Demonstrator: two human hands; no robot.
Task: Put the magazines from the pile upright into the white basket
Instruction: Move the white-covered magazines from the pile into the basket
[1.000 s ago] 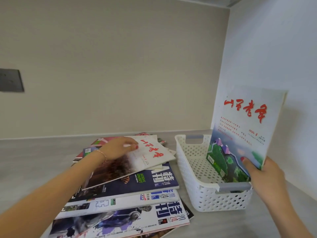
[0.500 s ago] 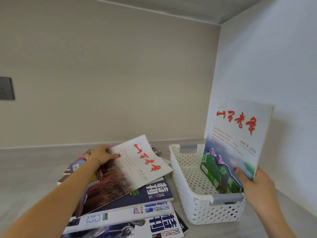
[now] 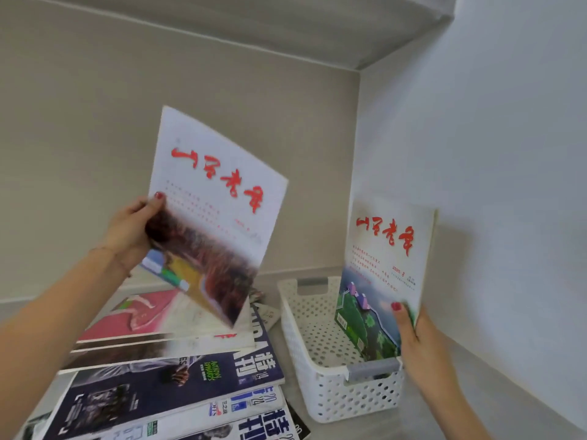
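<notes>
The left hand (image 3: pixel 131 228) is up in the air, thumb on front, gripping a red-and-white magazine (image 3: pixel 212 214) tilted above the pile (image 3: pixel 178 373). The white basket (image 3: pixel 330 392) sits just right of the pile. The right hand (image 3: pixel 416 341) pinches a green-and-white magazine (image 3: pixel 382 277) standing upright inside the basket.

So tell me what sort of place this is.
Probably a home storage nook or shelf, though I can't be sure: a pale counter boxed in by plain walls and a low overhead panel, holding a pile of magazines and a white basket.
</notes>
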